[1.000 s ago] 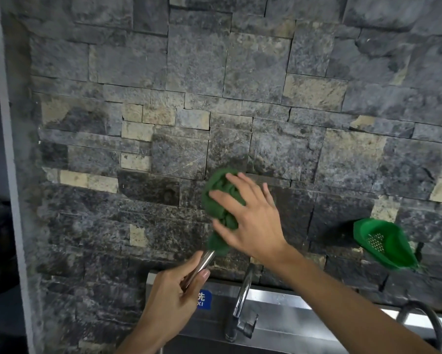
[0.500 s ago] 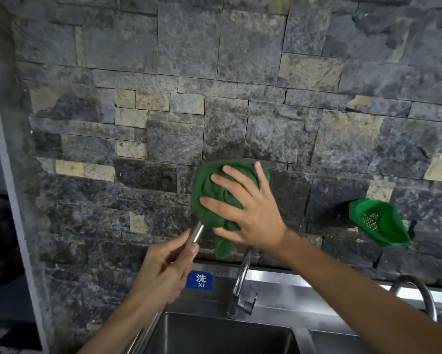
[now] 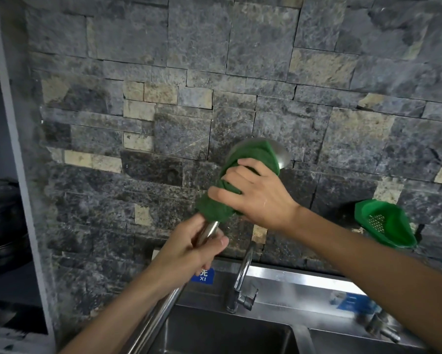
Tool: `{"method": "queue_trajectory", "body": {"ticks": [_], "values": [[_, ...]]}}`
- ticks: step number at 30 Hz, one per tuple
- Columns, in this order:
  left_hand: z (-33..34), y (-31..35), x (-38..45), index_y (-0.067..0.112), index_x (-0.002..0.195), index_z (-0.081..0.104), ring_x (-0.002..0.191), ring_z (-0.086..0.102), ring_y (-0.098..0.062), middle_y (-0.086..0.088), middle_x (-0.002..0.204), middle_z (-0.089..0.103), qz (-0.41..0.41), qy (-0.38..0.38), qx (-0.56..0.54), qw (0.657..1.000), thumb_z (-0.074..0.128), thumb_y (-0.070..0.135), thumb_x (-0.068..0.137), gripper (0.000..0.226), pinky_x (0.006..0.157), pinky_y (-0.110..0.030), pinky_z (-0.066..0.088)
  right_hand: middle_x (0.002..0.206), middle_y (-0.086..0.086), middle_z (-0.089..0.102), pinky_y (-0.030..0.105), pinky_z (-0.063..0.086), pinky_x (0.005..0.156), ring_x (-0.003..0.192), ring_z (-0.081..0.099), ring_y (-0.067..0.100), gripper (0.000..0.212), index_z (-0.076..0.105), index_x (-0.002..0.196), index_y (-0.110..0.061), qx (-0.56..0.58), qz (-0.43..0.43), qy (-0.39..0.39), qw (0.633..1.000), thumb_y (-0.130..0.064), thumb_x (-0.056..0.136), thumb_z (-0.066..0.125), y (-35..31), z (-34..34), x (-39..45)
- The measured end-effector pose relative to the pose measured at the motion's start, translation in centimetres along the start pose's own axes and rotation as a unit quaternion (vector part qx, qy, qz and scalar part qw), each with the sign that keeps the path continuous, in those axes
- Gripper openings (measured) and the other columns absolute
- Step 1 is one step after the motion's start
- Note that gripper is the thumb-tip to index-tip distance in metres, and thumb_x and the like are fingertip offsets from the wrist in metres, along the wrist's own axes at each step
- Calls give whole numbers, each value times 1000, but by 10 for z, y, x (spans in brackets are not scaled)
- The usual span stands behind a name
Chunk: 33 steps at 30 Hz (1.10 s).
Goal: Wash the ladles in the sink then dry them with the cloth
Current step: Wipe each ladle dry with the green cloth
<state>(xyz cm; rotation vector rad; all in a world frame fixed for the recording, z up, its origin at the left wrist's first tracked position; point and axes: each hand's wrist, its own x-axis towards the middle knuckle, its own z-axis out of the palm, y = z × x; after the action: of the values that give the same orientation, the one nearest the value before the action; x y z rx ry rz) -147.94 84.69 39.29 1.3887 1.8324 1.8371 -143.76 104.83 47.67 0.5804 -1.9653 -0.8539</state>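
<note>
The right hand is clamping a green cloth around the bowl of a steel ladle, fingers pressing the fabric against the metal. The left hand is closing tightly round the handle, lower and nearer. The ladle is being held up, tilted right, above the sink, in front of the stone wall. A tap is standing just below; a green strainer is hanging at the far right. Judging from this, the wet handle could be slipping through the left fist, dropping the ladle onto the tap, or the cloth could be sliding off.
</note>
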Motion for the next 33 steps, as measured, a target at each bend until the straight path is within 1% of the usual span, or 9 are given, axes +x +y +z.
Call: {"method": "queue_trajectory", "body": {"ticks": [3,7,12,20,24,26,28,31,33], "values": [[-8,-23,-20,42,129,51,60,61,-11,-1,87,68,-24,-13,72,997,61,46,93,38,54,-28,51,102,5,70,44,45,103,97,66,27,57,50,126,-30,-19,38,-31,999,-6,81,75,28,-7,-9],[-24,-62,-42,17,77,53,52,51,-11,-1,58,48,-15,58,231,971,38,80,85,65,57,-41,43,97,9,68,44,40,103,95,67,31,54,63,121,-25,-89,106,-51,989,-1,74,77,57,-14,-24],[-13,-72,-33,26,68,43,50,53,-14,1,53,50,17,97,293,951,34,69,92,50,51,-28,38,93,11,62,46,38,100,89,62,33,56,60,120,-24,-68,127,-74,987,3,74,77,45,-13,-29],[16,-44,12,26,64,45,44,42,-5,9,51,49,83,105,217,967,41,59,97,47,47,-22,33,98,6,59,46,37,101,97,57,31,40,62,121,-31,18,81,-90,992,-8,88,63,-10,-12,-16],[8,-47,12,8,77,65,51,50,-23,-10,61,57,-39,28,-135,990,57,53,81,45,48,-33,39,90,5,62,43,39,98,85,59,27,43,71,117,-30,32,32,-46,998,-1,91,53,-16,-14,-23],[-5,-39,27,6,92,69,71,60,-26,-12,79,67,-110,77,-162,978,49,53,88,51,58,-31,48,89,5,63,43,43,95,82,60,27,48,72,116,-33,32,20,-39,999,2,92,51,-18,-16,-28],[-17,-15,59,14,104,69,90,65,-21,-2,96,71,-118,104,-72,985,36,52,99,51,67,-32,50,85,4,63,42,46,92,79,60,26,48,74,114,-35,46,9,-36,998,1,94,50,-27,-16,-30],[-12,34,103,28,113,69,106,64,-7,9,112,71,-71,-18,48,996,31,59,100,50,88,-33,48,84,1,65,38,51,93,78,62,23,41,76,108,-38,57,-33,-29,997,-5,95,55,-42,-12,-29],[3,55,122,21,113,69,103,69,-10,5,108,75,-67,-114,57,989,31,56,102,53,95,-34,49,84,0,66,38,52,96,78,64,22,39,77,106,-38,65,-62,-28,996,-6,95,57,-51,-8,-27]]}}
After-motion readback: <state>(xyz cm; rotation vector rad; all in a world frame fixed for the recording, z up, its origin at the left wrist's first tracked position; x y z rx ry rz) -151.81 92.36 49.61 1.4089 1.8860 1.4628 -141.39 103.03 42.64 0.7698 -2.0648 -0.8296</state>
